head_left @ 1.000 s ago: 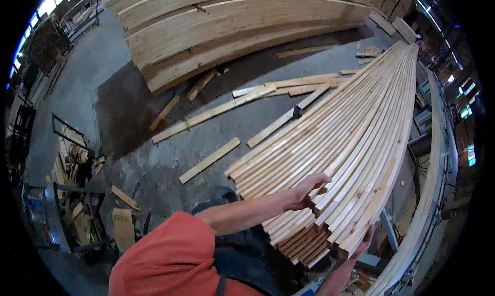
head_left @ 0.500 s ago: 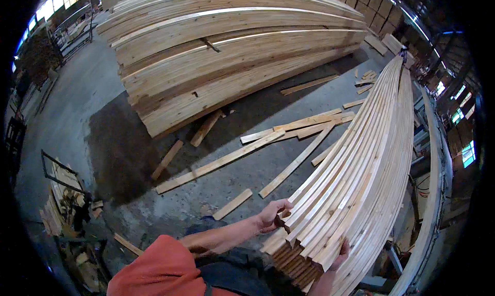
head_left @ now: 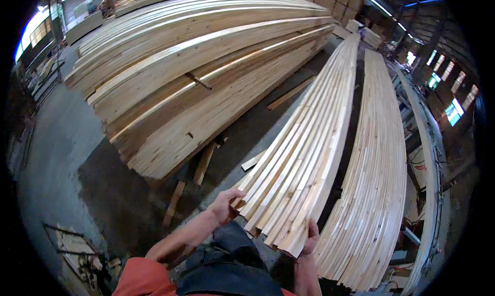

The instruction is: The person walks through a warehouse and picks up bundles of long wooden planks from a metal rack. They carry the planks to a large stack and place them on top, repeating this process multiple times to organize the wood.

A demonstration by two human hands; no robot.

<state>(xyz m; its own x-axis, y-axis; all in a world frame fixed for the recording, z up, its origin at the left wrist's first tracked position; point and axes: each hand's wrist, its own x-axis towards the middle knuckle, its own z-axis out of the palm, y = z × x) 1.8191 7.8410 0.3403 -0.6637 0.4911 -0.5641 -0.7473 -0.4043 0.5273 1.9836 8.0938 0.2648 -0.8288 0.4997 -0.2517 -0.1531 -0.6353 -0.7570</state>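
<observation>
A long bundle of pale wooden slats (head_left: 304, 146) runs away from me, its near ends raised in front of my body. My left hand (head_left: 225, 204) grips the left side of those near ends. My right hand (head_left: 310, 238) presses against their right side, fingers wrapped on the outermost slat. To the right of the bundle lies a second, flatter stack of slats (head_left: 379, 188), lower down and close beside it. My orange sleeve and dark trousers fill the bottom edge.
A large pile of long planks (head_left: 196, 85) rests on wooden bearers (head_left: 203, 163) to the left. A loose slat (head_left: 290, 93) lies on the grey concrete floor (head_left: 62, 157). Scrap offcuts (head_left: 77, 249) sit bottom left. A long metal rail (head_left: 430, 157) borders the right.
My view has swung upward and right along the slats. The bundle's near ends have risen and shifted left, and both hands have closed onto them on either side.
</observation>
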